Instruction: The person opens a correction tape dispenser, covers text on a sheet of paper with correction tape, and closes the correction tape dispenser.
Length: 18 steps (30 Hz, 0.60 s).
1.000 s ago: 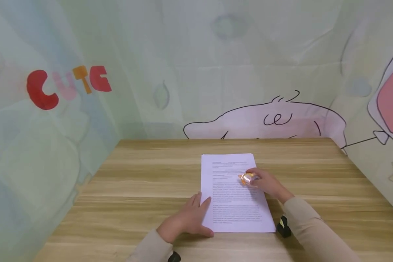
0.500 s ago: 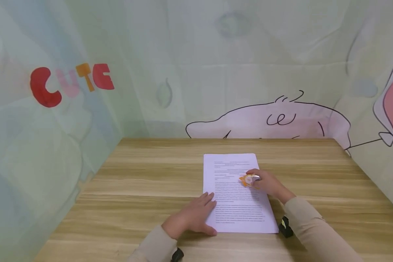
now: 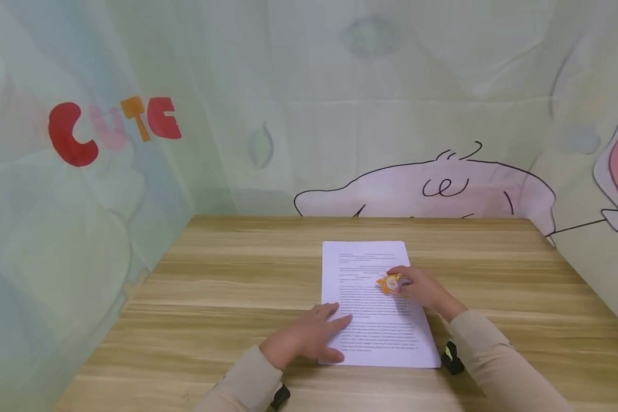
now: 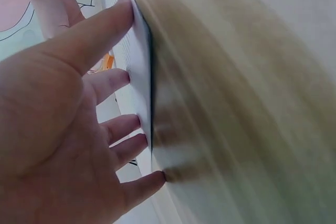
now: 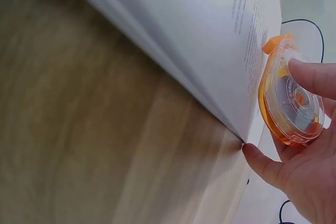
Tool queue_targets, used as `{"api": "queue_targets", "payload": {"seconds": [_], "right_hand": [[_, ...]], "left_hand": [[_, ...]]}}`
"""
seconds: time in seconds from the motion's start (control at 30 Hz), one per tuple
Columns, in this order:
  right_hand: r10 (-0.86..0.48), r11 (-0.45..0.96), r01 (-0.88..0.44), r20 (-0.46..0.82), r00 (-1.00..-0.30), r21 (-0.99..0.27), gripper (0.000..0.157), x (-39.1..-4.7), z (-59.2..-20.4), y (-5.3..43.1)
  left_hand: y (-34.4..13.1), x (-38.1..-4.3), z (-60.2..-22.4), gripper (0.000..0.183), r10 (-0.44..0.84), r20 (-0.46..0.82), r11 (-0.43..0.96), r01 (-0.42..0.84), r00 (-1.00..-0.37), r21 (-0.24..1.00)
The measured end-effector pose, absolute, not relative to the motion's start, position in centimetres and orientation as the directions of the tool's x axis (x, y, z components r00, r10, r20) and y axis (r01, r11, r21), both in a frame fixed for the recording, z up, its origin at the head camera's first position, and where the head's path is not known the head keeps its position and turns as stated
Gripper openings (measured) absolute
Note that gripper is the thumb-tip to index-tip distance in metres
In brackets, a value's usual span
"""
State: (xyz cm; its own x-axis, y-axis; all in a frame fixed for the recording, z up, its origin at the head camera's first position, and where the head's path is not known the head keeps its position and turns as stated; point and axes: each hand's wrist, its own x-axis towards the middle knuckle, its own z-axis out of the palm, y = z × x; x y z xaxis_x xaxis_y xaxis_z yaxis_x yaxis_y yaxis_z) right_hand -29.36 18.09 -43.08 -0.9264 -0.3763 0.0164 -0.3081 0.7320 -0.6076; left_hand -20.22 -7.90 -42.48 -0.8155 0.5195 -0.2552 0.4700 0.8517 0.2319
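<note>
In the head view, a stack of printed paper sheets (image 3: pixel 376 337) lies on the wooden table. My left hand (image 3: pixel 311 337) spreads its fingers over the stack's lower left edge; in the left wrist view most fingertips touch the paper, and the little finger (image 4: pixel 144 188) reaches the table beside it. My right hand (image 3: pixel 424 292) holds an orange, clear-cased correction tape (image 3: pixel 389 283) above the upper right of the page. The right wrist view shows the thumb on the casing of the correction tape (image 5: pixel 294 98), while one finger (image 5: pixel 262 163) stretches to the paper's edge.
The wooden table (image 3: pixel 226 274) reaches back to a printed cloth backdrop (image 3: pixel 237 114) that also runs along both sides. A black wrist strap piece (image 3: pixel 452 359) hangs under the right sleeve, with another (image 3: pixel 280 396) by the left cuff.
My left hand has slid a little right, further onto the page, with its fingers spreading. The correction tape has turned slightly in my right hand, its round reel now showing. The view has shifted slightly.
</note>
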Motion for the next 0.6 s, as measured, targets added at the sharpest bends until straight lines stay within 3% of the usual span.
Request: {"api": "queue_targets", "payload": {"seconds": [0.37, 0.6], "right_hand": [[-0.432, 0.758, -0.402, 0.067, -0.900, -0.514, 0.034, -29.3, -42.8, 17.0], [-0.477, 0.766, -0.479, 0.121, -0.870, -0.429, 0.036, -29.3, -42.7, 16.3]], "left_hand": [[-8.1, -20.8, -42.1, 0.075, 0.508, -0.316, 0.854, 0.423, -0.801, 0.302], [-8.1, -21.1, -42.2, 0.080, 0.511, -0.343, 0.858, 0.442, -0.788, 0.263]]}}
